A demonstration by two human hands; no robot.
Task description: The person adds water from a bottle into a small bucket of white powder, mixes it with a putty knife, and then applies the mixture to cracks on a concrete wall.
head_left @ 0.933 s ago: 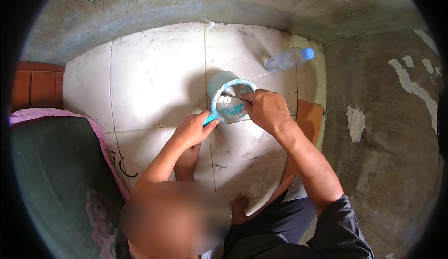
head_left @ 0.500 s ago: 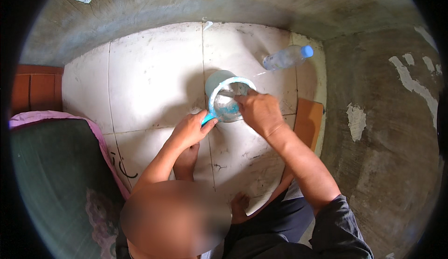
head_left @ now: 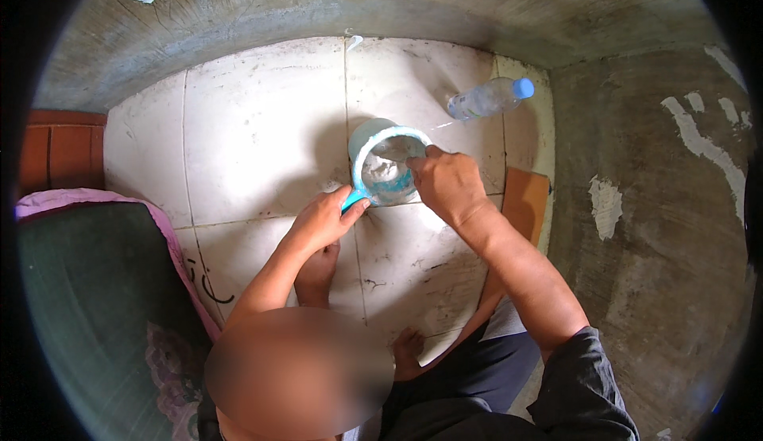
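A light-blue plastic dipper (head_left: 367,135) with a turquoise handle stands tilted on the tiled floor, its mouth toward me. White paste (head_left: 385,169) lies inside, and white and turquoise smears coat its rim and inner wall. My left hand (head_left: 323,220) is closed round the handle at the near left side. At the right of the rim, my right hand (head_left: 447,182) is closed with its fingertips reaching into the mouth. Whatever it grips is hidden by the fingers and the dipper wall.
A clear plastic bottle with a blue cap (head_left: 491,97) lies beyond the dipper to the right. Brown board (head_left: 524,210) leans by the right wall. A dark green mat with pink edging (head_left: 95,274) is at left. Bare concrete walls (head_left: 636,202) enclose the floor.
My right hand has shifted slightly right, and more of the white paste shows inside the dipper. My left hand keeps its hold on the handle.
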